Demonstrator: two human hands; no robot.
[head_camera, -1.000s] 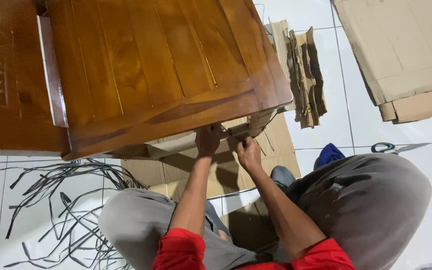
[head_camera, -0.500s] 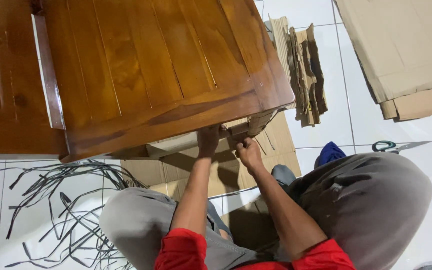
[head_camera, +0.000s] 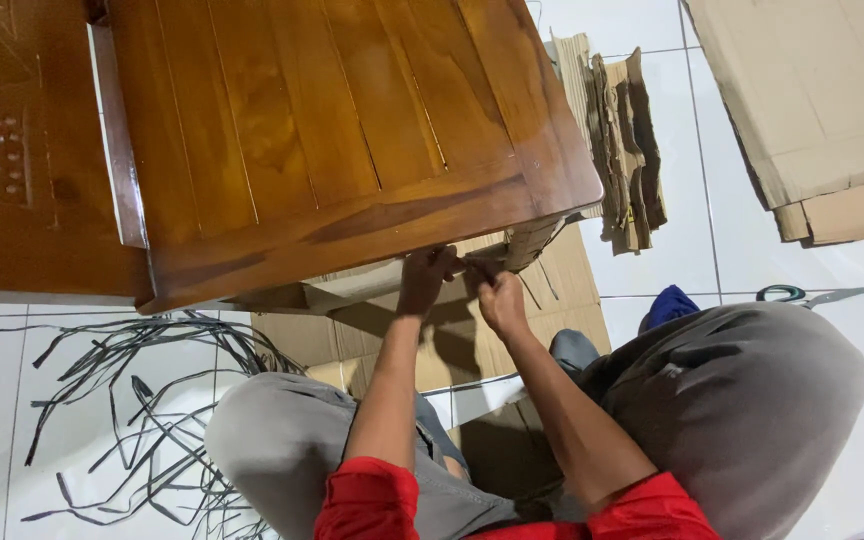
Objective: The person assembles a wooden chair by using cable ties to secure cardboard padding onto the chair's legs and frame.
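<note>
A glossy brown wooden table (head_camera: 332, 140) fills the upper left, seen from above. Cardboard wrapping (head_camera: 372, 285) pokes out from under its near edge. My left hand (head_camera: 424, 275) grips that cardboard just below the tabletop's rim. My right hand (head_camera: 500, 298) is pinched on a thin dark strip at the same spot, right beside the cardboard-wrapped table leg (head_camera: 532, 240). Both hands nearly touch. My grey-trousered knees (head_camera: 742, 400) sit below, and red sleeves (head_camera: 372, 500) show at the bottom.
Flat cardboard (head_camera: 562, 290) lies on the white tiled floor under my hands. A heap of cut black plastic straps (head_camera: 142, 390) lies at the left. Torn cardboard pieces (head_camera: 622, 130) and large cardboard sheets (head_camera: 822, 110) lie at the right. Scissors (head_camera: 812, 295) rest by my right knee.
Both hands stay at the same spot under the table's edge; the right hand has pulled slightly away from the left, toward me.
</note>
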